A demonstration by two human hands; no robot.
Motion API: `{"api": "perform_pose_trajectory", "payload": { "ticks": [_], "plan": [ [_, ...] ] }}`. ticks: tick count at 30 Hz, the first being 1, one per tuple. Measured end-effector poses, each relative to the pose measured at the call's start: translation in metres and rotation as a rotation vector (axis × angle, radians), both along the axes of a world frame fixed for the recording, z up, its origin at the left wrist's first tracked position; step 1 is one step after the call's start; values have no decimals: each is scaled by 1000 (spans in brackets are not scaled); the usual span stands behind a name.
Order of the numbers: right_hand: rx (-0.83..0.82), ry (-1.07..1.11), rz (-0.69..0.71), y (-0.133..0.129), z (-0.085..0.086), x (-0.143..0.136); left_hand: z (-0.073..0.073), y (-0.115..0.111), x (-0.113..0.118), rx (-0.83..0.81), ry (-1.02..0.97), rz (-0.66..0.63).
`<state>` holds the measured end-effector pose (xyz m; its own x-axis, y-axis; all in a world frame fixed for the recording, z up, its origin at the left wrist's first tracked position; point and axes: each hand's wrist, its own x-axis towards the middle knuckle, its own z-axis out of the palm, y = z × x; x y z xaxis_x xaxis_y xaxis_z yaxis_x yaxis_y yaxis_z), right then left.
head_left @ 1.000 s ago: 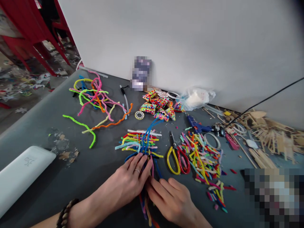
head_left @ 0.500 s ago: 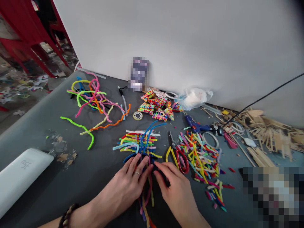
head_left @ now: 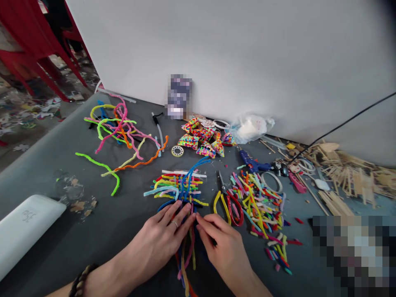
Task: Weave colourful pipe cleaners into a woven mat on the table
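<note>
Fingertips (head_left: 177,205) of the left hand (head_left: 165,231) press flat on the lower edge of a woven pipe-cleaner mat (head_left: 189,185) just below the middle of the frame; they lie stretched out close together, clasping nothing. A ring (head_left: 174,224) sits on one finger, and a beaded bracelet (head_left: 81,282) circles that wrist at the bottom edge. Thumb and forefinger of the right hand (head_left: 221,239) meet beside the left forefinger, the others curling in; they look pinched on a dark blue strand, but the spot is partly covered and I cannot tell for certain. Blue pipe cleaners (head_left: 194,167) arch over the top of the mat, whose crosswise strands run yellow, red, green, white and light blue. Loose tails (head_left: 185,284) in tan, pink and dark blue trail between the hands to the bottom edge.

Right of the mat lie scissors (head_left: 223,189) with one yellow and one red handle, next to a heap of cut pipe-cleaner pieces (head_left: 262,206). Above the heap is a blue glue gun (head_left: 253,161); wooden sticks (head_left: 349,171) scatter along the right side. Small multicoloured woven pouches (head_left: 198,138) cluster above centre, near a clear plastic bag (head_left: 253,127). Long uncut pipe cleaners (head_left: 125,111) tangle at upper left, and a white rounded device (head_left: 29,231) rests at lower left on the grey tabletop (head_left: 123,222).
</note>
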<state>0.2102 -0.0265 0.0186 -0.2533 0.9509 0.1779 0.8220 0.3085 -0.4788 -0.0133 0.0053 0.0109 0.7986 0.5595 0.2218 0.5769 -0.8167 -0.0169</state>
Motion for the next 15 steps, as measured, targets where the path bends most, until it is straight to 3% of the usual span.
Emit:
{"api": "perform_pose_trajectory", "payload": {
  "ticks": [8, 15],
  "plan": [
    [109, -143, 168, -5, 3, 2, -7, -6, 5, 16, 0, 44],
    [-176, -110, 282, 11, 21, 16, -9, -18, 15, 83, 17, 154]
  ]
}}
